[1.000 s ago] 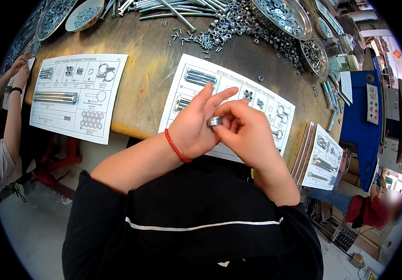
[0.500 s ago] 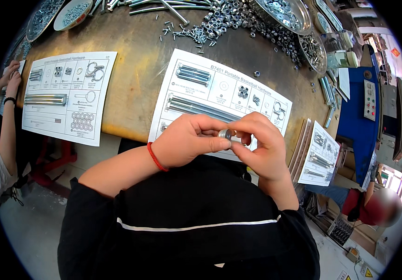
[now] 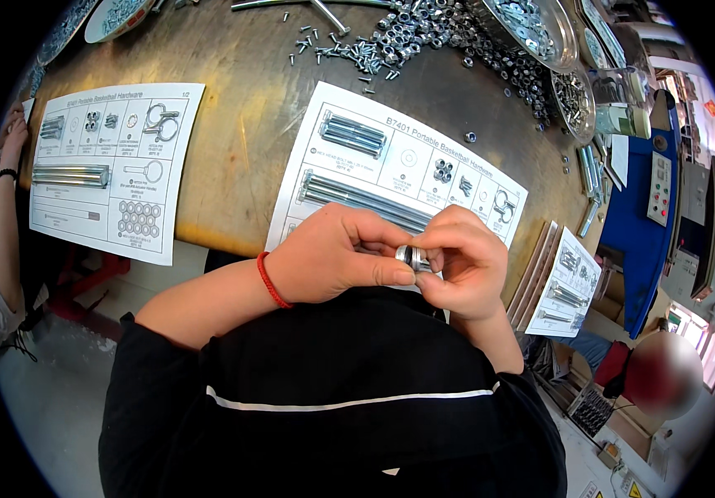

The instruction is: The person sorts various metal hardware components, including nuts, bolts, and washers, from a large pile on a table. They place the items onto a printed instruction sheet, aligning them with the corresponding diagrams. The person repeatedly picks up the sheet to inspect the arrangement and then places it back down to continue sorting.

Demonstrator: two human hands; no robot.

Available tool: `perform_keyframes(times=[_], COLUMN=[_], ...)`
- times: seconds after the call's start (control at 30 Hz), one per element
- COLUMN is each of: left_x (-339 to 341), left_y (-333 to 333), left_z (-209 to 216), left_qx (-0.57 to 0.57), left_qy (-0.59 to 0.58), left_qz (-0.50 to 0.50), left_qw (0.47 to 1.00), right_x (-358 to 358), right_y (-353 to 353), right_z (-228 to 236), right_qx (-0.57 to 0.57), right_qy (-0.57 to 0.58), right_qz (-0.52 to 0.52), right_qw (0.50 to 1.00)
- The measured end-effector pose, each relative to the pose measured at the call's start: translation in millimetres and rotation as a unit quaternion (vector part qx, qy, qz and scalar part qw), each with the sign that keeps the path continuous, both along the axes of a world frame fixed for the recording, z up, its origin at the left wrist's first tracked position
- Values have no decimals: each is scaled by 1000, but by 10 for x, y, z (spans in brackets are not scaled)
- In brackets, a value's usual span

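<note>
In front of my chest, a short stack of round silver metal rings, likely washers [image 3: 412, 256], is pinched between both hands. My left hand [image 3: 336, 253], a red cord at its wrist, grips the stack with thumb and fingers. From the other side, my right hand [image 3: 463, 261] closes its thumb and fingertips on the same stack. Its far end is partly hidden by the right fingers. Just beyond my hands lies a white printed card [image 3: 291, 187] with long bolts [image 3: 357, 199], nuts and other small hardware in marked boxes.
Another hardware card [image 3: 42, 195] lies to the left, near a co-worker's arm [image 3: 7, 166]. Loose nuts [image 3: 395, 37], small screws and metal dishes [image 3: 569, 50] of parts cover the far table. A stack of cards [image 3: 569, 282] stands at the right edge; another person is beyond.
The washer stack has turned and shifted slightly right, showing more of its edge. My right fingers have closed in around it. The view has shifted a little.
</note>
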State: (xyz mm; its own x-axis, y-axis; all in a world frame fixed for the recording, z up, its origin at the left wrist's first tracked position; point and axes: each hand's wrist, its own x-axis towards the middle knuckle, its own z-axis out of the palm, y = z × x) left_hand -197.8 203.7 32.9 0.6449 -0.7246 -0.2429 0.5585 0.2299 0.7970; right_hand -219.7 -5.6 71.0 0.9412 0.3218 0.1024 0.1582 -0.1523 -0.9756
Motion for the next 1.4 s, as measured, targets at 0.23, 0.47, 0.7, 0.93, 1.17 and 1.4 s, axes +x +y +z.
perform_keyframes(times=[0.23, 0.47, 0.7, 0.93, 1.17, 1.4], left_x=[132, 127, 78, -68, -152, -88], left_y=[75, 103, 40, -25, 35, 103], left_z=[-42, -117, -55, 49, 43, -4], left_qx=[151, 131, 129, 128, 93, 147], left_qy=[-21, 21, -24, -85, -77, -78], left_qz=[-28, 27, 19, -11, -10, -11], left_qw=[988, 991, 991, 988, 993, 986], right_x=[550, 679, 231, -113, -201, 190], right_y=[-17, 49, 10, -69, -34, -92], right_z=[-332, -526, 102, -12, -35, -203], right_qx=[-355, -479, -206, -151, -71, -303], right_qy=[-7, -46, -24, -28, -12, 13], right_qz=[-136, -171, 65, 39, 12, -166], right_qw=[925, 860, 976, 987, 997, 938])
